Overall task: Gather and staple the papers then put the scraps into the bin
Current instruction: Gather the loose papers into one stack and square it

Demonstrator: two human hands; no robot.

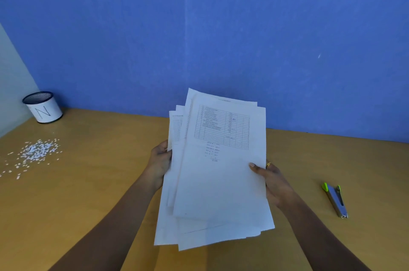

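White paper scraps (36, 152) lie scattered near the wooden desk's (88, 182) left edge, just in front of a round white bin with a dark mesh rim (42, 107) at the far left corner. At centre, the left hand (159, 162) and right hand (271, 180) clasp opposite long edges of an uneven, fanned stack of white printed papers (219, 171), lifted off the desk with the long axis pointing away. A grey stapler with green tips (335, 200) lies toward the right edge, well apart, nearer the right hand.
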